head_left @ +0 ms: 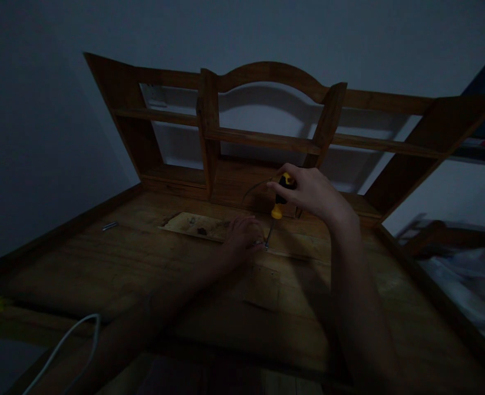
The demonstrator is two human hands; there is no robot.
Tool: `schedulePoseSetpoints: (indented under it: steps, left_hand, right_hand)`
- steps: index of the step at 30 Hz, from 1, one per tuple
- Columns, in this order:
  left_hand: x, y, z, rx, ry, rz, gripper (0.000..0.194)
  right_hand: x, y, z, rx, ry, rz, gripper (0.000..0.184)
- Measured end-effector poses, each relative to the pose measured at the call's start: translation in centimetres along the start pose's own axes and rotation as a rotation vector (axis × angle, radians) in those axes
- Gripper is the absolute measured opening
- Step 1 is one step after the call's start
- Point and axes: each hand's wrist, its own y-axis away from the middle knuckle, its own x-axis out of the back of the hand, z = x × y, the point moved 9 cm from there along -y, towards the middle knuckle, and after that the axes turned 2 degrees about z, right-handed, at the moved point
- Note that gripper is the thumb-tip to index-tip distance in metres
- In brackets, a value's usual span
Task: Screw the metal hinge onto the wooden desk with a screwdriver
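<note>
My right hand [314, 192] is closed around the black and yellow handle of a screwdriver [277, 212]. The shaft slants down, with its tip at a small metal piece [266, 246] too dim to name. Low beside that tip, my left hand [242, 235] has its fingers bent and pinched together; what they hold is hidden. A pale wooden board [213, 220] lies flat on the wooden desk [164, 274], running under or behind my left hand. On the board are a dark bit [202, 231] and a small metallic piece [192, 220].
A wooden shelf unit [263, 140] stands along the desk's back, against the wall. Small metal rods [110, 225] lie on the left. A thin square wooden piece [263, 286] is in front of my hands. A white cable [75, 326] loops at lower left. The room is dim.
</note>
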Motion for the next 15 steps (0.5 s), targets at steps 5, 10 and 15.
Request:
schedulePoseSetpoints:
  steps: [5, 10, 15]
  left_hand:
    - [-0.3, 0.1, 0.7, -0.043, -0.009, -0.044, 0.018]
    - [-0.8, 0.1, 0.6, -0.04, -0.003, -0.094, 0.012]
    - [-0.7, 0.0, 0.6, -0.044, 0.014, -0.086, 0.012]
  right_hand:
    - [0.4, 0.3, -0.5, 0.019, -0.07, -0.048, 0.04]
    - [0.3, 0.2, -1.6, 0.052, -0.022, -0.017, 0.035]
    - [0.1, 0.3, -0.8, -0.038, 0.076, 0.009, 0.048]
